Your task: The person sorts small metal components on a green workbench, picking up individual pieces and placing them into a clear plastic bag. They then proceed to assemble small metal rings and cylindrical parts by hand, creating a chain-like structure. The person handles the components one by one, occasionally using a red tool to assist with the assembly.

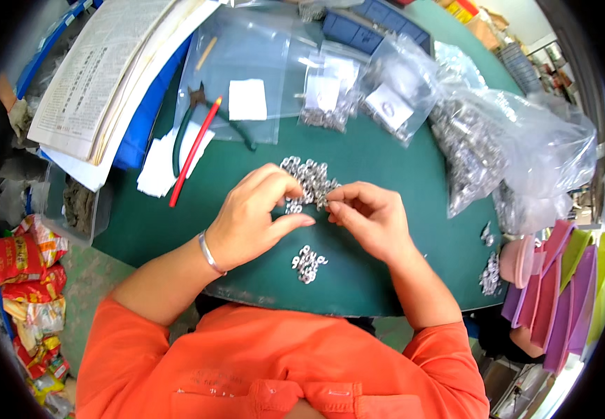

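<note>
My left hand and my right hand meet over a green table, fingertips pinched together at a pile of small silver metal rings. Each hand seems to pinch one or more of the tiny rings; the pieces themselves are mostly hidden by the fingers. A smaller heap of the same rings lies below the hands, near the table's front edge. A silver bangle sits on my left wrist. Orange sleeves cover both upper arms.
Clear plastic bags of metal parts crowd the right and back. A red pencil and green-handled pliers lie at the left beside stacked papers. Coloured foam sheets stand at the right; snack packets lie on the left floor.
</note>
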{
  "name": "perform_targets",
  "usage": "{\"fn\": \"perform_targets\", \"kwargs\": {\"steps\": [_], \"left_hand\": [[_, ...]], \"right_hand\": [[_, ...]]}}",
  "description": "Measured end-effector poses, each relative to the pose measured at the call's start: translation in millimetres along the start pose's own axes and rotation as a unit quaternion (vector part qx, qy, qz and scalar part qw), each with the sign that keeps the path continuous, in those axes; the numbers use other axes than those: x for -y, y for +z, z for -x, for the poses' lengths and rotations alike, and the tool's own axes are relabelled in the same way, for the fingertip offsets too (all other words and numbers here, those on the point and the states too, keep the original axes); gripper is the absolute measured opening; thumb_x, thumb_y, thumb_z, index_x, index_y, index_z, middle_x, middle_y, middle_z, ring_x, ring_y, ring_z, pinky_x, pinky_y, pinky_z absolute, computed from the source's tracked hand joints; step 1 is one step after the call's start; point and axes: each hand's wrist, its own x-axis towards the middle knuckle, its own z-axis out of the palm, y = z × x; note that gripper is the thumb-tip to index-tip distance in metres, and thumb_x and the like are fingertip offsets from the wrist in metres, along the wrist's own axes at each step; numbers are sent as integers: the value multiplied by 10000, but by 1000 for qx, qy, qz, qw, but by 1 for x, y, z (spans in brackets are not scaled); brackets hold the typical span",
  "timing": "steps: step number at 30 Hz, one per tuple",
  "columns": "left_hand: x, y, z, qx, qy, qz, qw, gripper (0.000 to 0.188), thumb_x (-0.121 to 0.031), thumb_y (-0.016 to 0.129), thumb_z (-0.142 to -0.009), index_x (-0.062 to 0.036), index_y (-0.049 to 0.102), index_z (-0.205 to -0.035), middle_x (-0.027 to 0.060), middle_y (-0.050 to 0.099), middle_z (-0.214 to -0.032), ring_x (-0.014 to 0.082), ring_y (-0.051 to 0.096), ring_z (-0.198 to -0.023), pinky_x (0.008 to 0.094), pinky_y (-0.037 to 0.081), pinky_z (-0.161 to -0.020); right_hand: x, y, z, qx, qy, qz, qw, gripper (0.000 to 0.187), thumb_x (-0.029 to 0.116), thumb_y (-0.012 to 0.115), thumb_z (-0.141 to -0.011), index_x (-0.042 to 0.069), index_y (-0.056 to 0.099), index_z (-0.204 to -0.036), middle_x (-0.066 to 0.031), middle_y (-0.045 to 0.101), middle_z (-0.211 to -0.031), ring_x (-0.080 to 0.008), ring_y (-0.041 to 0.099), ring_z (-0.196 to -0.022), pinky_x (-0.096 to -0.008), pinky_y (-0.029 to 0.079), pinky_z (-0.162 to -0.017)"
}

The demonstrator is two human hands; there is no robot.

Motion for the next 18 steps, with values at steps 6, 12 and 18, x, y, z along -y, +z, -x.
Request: {"fn": "perform_targets", "kwargs": {"steps": [6,12,18], "left_hand": [[10,4,-5,1,-9,18,1000,279,-51,819,-726,-27,615,-915,64,599,-884,142,561,-678,258,482,-625],[7,-7,-4,-7,-28,-27,999,359,-133,852,-685,-25,606,-923,74,586,-913,182,557,-703,297,490,-661],[22,-4,3,39,4,-119,992,286,-88,801,-694,-27,604,-892,112,577,-850,299,603,-782,381,490,-714]], "right_hand": [[74,-82,-106,-135,-65,50,987,178,90,655,-851,-46,685,-962,-90,694,-819,-150,640,-694,-282,527,-644],[90,-100,-138,-268,-144,-18,952,296,40,564,-928,-114,588,-1180,-160,686,-1046,-171,665,-882,-278,556,-744],[36,-55,-38,-78,-82,207,972,129,45,677,-868,-12,699,-981,-48,694,-844,-101,618,-749,-250,485,-646]]}}
